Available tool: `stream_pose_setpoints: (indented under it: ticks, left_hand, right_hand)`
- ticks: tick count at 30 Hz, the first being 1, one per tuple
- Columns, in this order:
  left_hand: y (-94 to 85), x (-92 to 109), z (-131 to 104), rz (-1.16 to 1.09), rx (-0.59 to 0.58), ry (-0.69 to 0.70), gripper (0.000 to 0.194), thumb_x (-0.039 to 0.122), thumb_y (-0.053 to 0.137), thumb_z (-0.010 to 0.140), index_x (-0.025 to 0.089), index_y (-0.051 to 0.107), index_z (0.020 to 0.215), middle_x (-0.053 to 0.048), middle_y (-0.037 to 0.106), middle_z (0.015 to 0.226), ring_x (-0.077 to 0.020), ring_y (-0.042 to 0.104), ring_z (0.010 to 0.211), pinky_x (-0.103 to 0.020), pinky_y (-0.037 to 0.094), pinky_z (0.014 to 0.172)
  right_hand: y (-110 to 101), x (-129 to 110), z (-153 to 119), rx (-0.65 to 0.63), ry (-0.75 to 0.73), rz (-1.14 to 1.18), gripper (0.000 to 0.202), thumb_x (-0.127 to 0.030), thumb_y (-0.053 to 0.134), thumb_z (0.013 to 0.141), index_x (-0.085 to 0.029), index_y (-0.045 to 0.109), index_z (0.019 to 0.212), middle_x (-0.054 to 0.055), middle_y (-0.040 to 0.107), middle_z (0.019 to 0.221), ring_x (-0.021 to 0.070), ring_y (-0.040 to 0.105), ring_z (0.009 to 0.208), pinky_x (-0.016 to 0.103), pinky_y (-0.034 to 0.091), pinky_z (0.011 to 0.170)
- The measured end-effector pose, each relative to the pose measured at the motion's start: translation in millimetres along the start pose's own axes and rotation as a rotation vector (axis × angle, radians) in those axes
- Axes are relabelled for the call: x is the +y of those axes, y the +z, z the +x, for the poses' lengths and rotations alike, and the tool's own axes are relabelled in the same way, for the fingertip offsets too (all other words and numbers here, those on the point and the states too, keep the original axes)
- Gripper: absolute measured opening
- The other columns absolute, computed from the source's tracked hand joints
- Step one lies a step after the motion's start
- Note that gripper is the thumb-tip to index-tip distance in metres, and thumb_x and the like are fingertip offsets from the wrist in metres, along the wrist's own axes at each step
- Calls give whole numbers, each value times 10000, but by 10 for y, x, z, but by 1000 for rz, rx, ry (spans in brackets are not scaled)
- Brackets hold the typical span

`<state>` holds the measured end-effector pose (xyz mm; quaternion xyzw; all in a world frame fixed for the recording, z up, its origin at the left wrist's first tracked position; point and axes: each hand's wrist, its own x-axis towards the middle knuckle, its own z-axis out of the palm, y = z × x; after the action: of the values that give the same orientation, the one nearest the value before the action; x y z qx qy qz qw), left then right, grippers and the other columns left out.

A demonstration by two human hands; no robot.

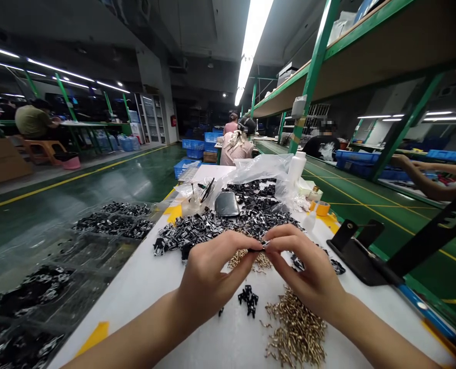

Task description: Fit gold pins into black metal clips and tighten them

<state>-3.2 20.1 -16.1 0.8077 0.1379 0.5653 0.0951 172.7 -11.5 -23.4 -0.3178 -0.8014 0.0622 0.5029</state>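
Both hands meet above the white table (135, 307), fingertips nearly touching. My left hand (216, 266) pinches one end of a small black part (256, 249), and my right hand (304, 261) pinches at its other end; fingers hide most of it. Behind them spreads a large heap of black and silver parts (200, 228). Brass-coloured pieces (297, 328) form a pile below my right hand, with more brass pieces (262, 262) beneath the fingertips. A little cluster of black parts (248, 300) lies between the forearms.
A dark phone-like object (226, 204) rests by the heap. Plastic bags (254, 169), a white bottle (297, 166) and orange tape (320, 207) stand farther back. A black metal fixture (358, 251) is at right, divided trays (97, 256) at left. Other people sit beyond.
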Motion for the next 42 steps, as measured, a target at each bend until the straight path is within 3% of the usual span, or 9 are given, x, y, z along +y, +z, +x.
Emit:
stream_pose_setpoints:
  ticks: [10, 14, 19, 23, 37, 42]
  left_hand:
    - [13, -18, -16, 30, 6, 47, 229, -1, 606, 724, 137, 597, 907, -47, 682, 801, -133, 649, 719, -227, 538, 645]
    - [4, -4, -10, 40, 11, 55, 226, -8, 603, 724, 136, 596, 898, -50, 683, 804, -131, 652, 738, -230, 546, 666]
    - [4, 3, -21, -3, 24, 103, 257, -56, 619, 676, 111, 574, 866, -67, 678, 805, -152, 660, 823, -258, 553, 776]
    - [6, 10, -20, -39, 30, 116, 282, -66, 627, 649, 106, 545, 856, -75, 662, 808, -158, 656, 833, -264, 559, 770]
    - [10, 69, -51, -73, 57, 151, 332, -68, 595, 657, 141, 531, 907, -45, 646, 828, -153, 652, 850, -280, 571, 773]
    - [-4, 93, -27, -89, 37, 186, 314, -57, 599, 649, 141, 525, 882, -50, 651, 803, -165, 655, 841, -284, 573, 768]
  right_hand:
    - [5, -8, -5, 14, -4, -28, 187, -17, 467, 821, -168, 480, 932, 46, 537, 933, 100, 532, 786, 245, 459, 651]
    - [-29, -21, -14, 0, -125, -138, 196, 1, 463, 811, -141, 502, 941, 74, 551, 934, 122, 547, 838, 263, 480, 686]
    - [-89, 5, -38, 5, -344, -430, 186, -28, 489, 807, -115, 538, 963, 121, 581, 960, 158, 561, 807, 281, 486, 598]
    - [-110, 8, -37, 13, -453, -513, 131, -58, 487, 824, -103, 564, 920, 137, 584, 968, 176, 562, 796, 311, 486, 595]
    - [-93, -175, 53, 95, -496, -463, 135, -26, 483, 795, -137, 556, 771, 88, 632, 828, 155, 607, 663, 297, 530, 541]
    - [-63, -257, 95, 133, -373, -338, 223, -42, 476, 784, -123, 530, 984, 61, 645, 711, 155, 626, 590, 268, 542, 507]
